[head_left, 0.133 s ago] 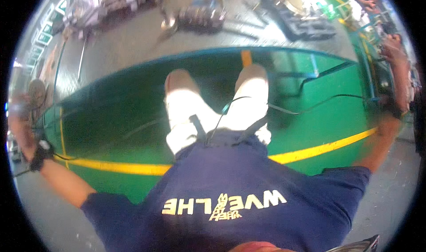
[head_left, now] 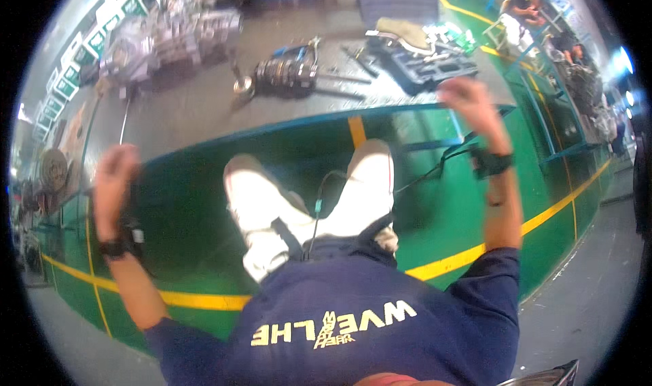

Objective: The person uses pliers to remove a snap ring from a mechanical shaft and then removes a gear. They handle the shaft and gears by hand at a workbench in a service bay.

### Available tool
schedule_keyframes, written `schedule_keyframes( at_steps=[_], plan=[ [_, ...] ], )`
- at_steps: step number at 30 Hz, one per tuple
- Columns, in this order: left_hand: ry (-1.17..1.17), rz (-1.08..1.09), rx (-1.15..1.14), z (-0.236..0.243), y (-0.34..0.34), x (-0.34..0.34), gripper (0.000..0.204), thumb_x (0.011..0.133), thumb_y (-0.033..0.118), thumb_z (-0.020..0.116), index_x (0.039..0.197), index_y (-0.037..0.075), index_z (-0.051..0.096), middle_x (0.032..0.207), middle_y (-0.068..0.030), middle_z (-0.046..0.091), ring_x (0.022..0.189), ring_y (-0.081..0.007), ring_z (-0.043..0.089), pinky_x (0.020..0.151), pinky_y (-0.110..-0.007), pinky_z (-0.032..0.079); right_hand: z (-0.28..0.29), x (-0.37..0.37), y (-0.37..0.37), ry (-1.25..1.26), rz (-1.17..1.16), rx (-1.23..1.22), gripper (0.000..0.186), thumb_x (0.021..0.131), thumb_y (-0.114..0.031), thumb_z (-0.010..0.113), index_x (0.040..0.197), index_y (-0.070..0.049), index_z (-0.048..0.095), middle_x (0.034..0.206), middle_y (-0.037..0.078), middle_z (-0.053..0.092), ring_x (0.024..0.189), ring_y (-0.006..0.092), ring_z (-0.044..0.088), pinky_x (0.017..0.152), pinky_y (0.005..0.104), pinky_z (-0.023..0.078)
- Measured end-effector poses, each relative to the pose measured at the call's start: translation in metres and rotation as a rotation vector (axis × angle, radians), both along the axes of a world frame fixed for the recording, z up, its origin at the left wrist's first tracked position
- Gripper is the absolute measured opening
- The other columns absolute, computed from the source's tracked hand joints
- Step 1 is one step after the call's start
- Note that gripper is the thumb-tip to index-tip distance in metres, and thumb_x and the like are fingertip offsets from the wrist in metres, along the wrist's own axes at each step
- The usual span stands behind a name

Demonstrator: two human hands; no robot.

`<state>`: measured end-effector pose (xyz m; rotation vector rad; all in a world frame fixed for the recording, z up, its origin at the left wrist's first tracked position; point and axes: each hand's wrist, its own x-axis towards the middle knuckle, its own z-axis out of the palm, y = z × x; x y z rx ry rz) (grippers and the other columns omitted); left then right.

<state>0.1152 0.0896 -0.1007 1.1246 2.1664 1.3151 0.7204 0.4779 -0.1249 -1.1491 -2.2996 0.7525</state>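
My left hand [head_left: 115, 182], blurred by motion, is raised in front of the left end of a metal-topped table [head_left: 159, 121]; its finger shape is unclear. My right hand [head_left: 468, 107] is loosely open, fingers slightly bent, at the front edge near a black case-like item [head_left: 424, 68]. A tan pad or cloth [head_left: 401, 36] lies behind that item. A cylindrical gear shaft assembly [head_left: 285, 75] lies mid-table, with dark rod-like tools [head_left: 360, 63] beside it.
A large metal housing [head_left: 173, 39] stands at the back left. My shoes are on the green floor [head_left: 435, 230] below the table, near yellow lines [head_left: 438, 270]. Co-workers [head_left: 526, 12] are at the far right among blue frames [head_left: 550, 121].
Both my hands have swung inward and forward from the sides, the right one now at the table edge. The view has shifted, showing more beyond the table.
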Motion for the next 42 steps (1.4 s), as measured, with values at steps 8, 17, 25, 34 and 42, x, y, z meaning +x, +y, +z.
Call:
schedule_keyframes(
  at_steps=[8,17,25,34,42],
  plan=[
    [-0.078,-0.630,0.055,-0.083,0.125,0.150,0.018,0.097,0.014,0.069,0.105,-0.001,0.071,0.090,-0.0043,0.070,0.083,-0.0123,0.067,0.078,-0.028,0.056,-0.142,-0.104,-0.050,0.249,0.159,0.012,0.023,0.088,-0.020,0.075,0.100,-0.001,0.073,0.091,0.018,0.076,0.085,0.0288,0.075,0.079,0.0390,0.058],
    [-0.035,-0.570,0.318,-0.072,0.220,0.144,0.020,0.098,0.019,0.069,0.102,0.000,0.073,0.084,-0.0019,0.070,0.075,-0.0095,0.064,0.070,-0.026,0.051,-0.140,-0.144,-0.029,0.277,0.175,0.023,0.023,0.089,-0.021,0.074,0.099,0.000,0.074,0.089,0.016,0.075,0.084,0.0259,0.073,0.079,0.0386,0.057],
    [-0.315,-0.155,0.635,-0.037,0.240,0.039,0.022,0.100,0.026,0.067,0.110,0.007,0.073,0.092,-0.0016,0.072,0.080,-0.0091,0.065,0.072,-0.025,0.050,-0.070,-0.179,0.014,0.342,0.071,-0.041,0.017,0.092,-0.014,0.074,0.098,0.001,0.072,0.085,0.007,0.075,0.076,0.0115,0.067,0.071,0.0275,0.054],
    [-0.102,0.005,0.510,-0.135,0.284,0.017,0.024,0.097,0.018,0.072,0.116,0.004,0.070,0.108,-0.0057,0.072,0.101,-0.0151,0.067,0.091,-0.032,0.052,-0.061,-0.310,0.057,0.215,0.260,0.108,0.020,0.091,-0.016,0.075,0.097,0.003,0.070,0.086,0.012,0.075,0.079,0.0171,0.072,0.073,0.0317,0.055],
    [0.074,-0.011,0.317,-0.144,0.299,0.054,0.040,0.096,0.020,0.071,0.132,0.004,0.061,0.125,-0.0099,0.067,0.118,-0.0214,0.062,0.099,-0.037,0.050,-0.125,-0.303,0.062,0.054,0.308,0.267,0.049,0.083,-0.015,0.079,0.124,-0.001,0.059,0.114,0.023,0.065,0.108,0.0434,0.061,0.093,0.0481,0.049]
  ],
)
